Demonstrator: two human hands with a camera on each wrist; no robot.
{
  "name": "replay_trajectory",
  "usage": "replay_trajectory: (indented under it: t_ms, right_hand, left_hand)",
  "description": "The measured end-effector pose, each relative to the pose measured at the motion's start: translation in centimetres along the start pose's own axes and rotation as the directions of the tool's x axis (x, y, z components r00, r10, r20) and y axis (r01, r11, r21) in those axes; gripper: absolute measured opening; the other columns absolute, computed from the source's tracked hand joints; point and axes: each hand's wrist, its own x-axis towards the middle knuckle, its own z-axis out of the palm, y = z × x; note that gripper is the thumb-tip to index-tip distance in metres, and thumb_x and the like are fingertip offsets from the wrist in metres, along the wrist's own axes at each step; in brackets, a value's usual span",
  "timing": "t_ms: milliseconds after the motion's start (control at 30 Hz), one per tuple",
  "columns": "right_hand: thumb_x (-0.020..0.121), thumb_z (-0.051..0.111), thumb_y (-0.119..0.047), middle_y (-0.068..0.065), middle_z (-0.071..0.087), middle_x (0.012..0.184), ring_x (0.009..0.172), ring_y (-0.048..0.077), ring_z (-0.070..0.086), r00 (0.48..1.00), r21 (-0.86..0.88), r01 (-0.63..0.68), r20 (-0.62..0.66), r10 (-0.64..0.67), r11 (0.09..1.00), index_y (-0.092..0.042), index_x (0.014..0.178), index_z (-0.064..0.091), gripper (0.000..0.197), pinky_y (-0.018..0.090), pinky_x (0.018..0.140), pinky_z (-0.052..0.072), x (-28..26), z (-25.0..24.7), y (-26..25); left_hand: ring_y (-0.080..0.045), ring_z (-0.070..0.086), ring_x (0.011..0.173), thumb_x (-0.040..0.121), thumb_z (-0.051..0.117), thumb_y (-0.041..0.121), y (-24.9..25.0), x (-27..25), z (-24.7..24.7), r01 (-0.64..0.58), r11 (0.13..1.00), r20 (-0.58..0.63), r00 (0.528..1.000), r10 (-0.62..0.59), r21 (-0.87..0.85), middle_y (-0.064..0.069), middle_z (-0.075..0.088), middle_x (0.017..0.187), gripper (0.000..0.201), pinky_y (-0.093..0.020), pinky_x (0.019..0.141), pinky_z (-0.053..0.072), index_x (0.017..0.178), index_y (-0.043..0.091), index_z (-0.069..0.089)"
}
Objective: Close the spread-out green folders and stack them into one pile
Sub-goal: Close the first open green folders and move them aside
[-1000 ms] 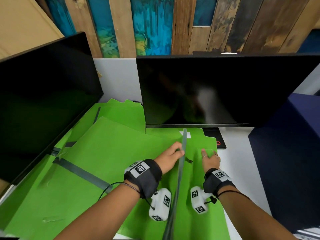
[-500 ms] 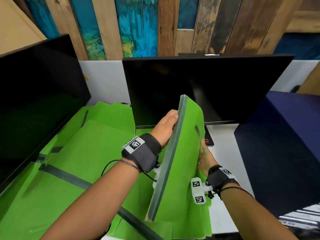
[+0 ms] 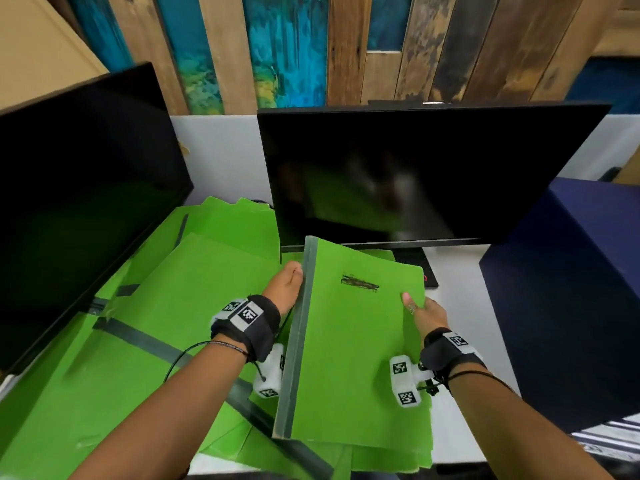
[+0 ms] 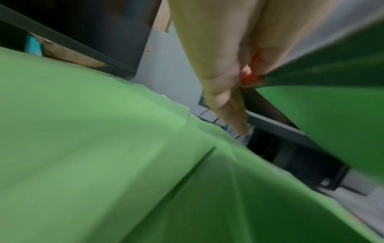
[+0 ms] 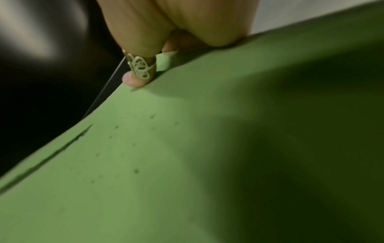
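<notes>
Your closed green folder (image 3: pixel 349 341), upright half a second ago, now lies tilted low over the open folders (image 3: pixel 145 341) on the worktop (image 3: pixel 460 289). Your left hand (image 3: pixel 284 287) grips its spine; your right hand (image 3: pixel 427 311) pinches its edge.

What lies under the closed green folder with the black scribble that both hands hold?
Under the closed green folder, edges of more green folders stick out at the near side. Their number and anything between them are covered.
</notes>
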Motion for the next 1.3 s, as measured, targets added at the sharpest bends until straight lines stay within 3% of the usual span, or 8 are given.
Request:
replay_trajectory:
  t_ms: [100, 200, 300, 433, 767, 900, 1133, 1300]
  right_hand:
    - [0.087, 0.061, -0.033, 0.016, 0.064, 0.115, 0.094, 0.025, 0.057, 1.000, -0.059, 0.016, -0.016, -0.017, 0.998, -0.002, 0.112, 0.061, 0.039, 0.031, 0.089, 0.045, 0.2, 0.7, 0.1]
    - [0.085, 0.061, -0.040, 0.020, 0.058, 0.126, 0.113, 0.033, 0.056, 0.999, -0.200, 0.003, -0.033, -0.010, 0.980, 0.000, 0.122, 0.055, 0.055, 0.040, 0.101, 0.043, 0.2, 1.4, 0.1]
    - [0.088, 0.057, -0.042, 0.019, 0.043, 0.142, 0.131, 0.033, 0.041, 0.999, -0.311, -0.028, -0.046, 0.014, 0.950, 0.003, 0.137, 0.039, 0.069, 0.037, 0.108, 0.032, 0.0, 1.7, 0.0]
    - [0.087, 0.058, -0.044, 0.016, 0.038, 0.146, 0.134, 0.032, 0.037, 0.997, -0.303, -0.078, -0.040, 0.069, 0.950, -0.002, 0.141, 0.033, 0.073, 0.038, 0.110, 0.030, 0.2, 2.2, 0.1]
    - [0.087, 0.056, -0.045, 0.016, 0.033, 0.149, 0.136, 0.034, 0.034, 0.998, -0.361, -0.037, 0.025, 0.049, 0.932, -0.004, 0.143, 0.028, 0.074, 0.044, 0.110, 0.030, 0.4, 5.1, -1.1]
    - [0.088, 0.055, -0.044, 0.017, 0.034, 0.148, 0.135, 0.034, 0.036, 0.997, -0.413, -0.036, 0.045, 0.059, 0.910, -0.003, 0.143, 0.029, 0.073, 0.044, 0.109, 0.032, 0.8, 5.1, -1.5]
    - [0.086, 0.055, -0.046, 0.016, 0.034, 0.148, 0.134, 0.034, 0.038, 0.996, -0.448, -0.039, 0.056, 0.072, 0.893, -0.005, 0.143, 0.028, 0.075, 0.045, 0.108, 0.036, 0.8, 4.6, -1.9]
    - [0.086, 0.057, -0.043, 0.018, 0.035, 0.147, 0.134, 0.034, 0.037, 0.997, -0.451, -0.023, 0.055, 0.053, 0.892, -0.002, 0.142, 0.029, 0.075, 0.044, 0.108, 0.034, 0.9, 4.2, -2.2]
  left_hand:
    - [-0.023, 0.057, 0.090, 0.096, 0.043, 0.013, -3.4, -0.4, -0.4, 0.196, 0.963, -0.140, 0.975, -0.171, 0.186, -0.018, 0.065, 0.110, 0.025, -0.028, 0.081, 0.044, 0.106, 0.001, 0.062]
    - [-0.031, 0.045, 0.126, 0.085, 0.062, 0.021, -6.7, -1.0, -1.4, 0.350, 0.875, -0.244, 0.929, -0.279, 0.334, -0.016, 0.047, 0.139, 0.029, -0.037, 0.105, 0.037, 0.114, 0.015, 0.063]
    - [-0.041, -0.003, 0.144, 0.070, 0.071, 0.052, -8.4, -2.0, -2.5, 0.508, 0.699, -0.283, 0.861, -0.422, 0.504, -0.009, -0.006, 0.158, 0.082, -0.064, 0.109, 0.014, 0.140, 0.036, 0.031]
    - [-0.046, -0.021, 0.139, 0.041, 0.060, 0.086, -10.1, -2.7, -3.9, 0.732, 0.550, -0.319, 0.675, -0.666, 0.402, -0.016, -0.032, 0.150, 0.138, -0.074, 0.104, 0.013, 0.145, 0.036, -0.015]
    - [-0.043, -0.006, 0.142, 0.047, 0.071, 0.073, -11.7, -3.6, -4.4, 0.620, 0.661, -0.232, 0.779, -0.582, 0.423, -0.010, -0.012, 0.157, 0.124, -0.065, 0.111, 0.017, 0.145, 0.039, 0.003]
    - [-0.038, 0.017, 0.140, 0.056, 0.081, 0.052, -11.9, -3.9, -7.0, 0.805, 0.585, -0.527, 0.542, -0.654, 0.102, -0.023, 0.016, 0.150, 0.113, -0.051, 0.110, 0.028, 0.142, 0.012, 0.019]
    - [-0.039, 0.029, 0.135, 0.062, 0.080, 0.045, -13.5, -3.0, -10.3, 0.841, 0.489, -0.555, 0.299, -0.776, -0.232, -0.027, 0.028, 0.143, 0.116, -0.050, 0.110, 0.029, 0.144, 0.000, 0.011]
    - [-0.038, 0.043, 0.127, 0.077, 0.072, 0.037, -13.6, -2.4, -10.5, 0.784, 0.541, -0.534, 0.329, -0.779, -0.306, -0.025, 0.039, 0.138, 0.089, -0.046, 0.104, 0.038, 0.137, -0.008, 0.023]
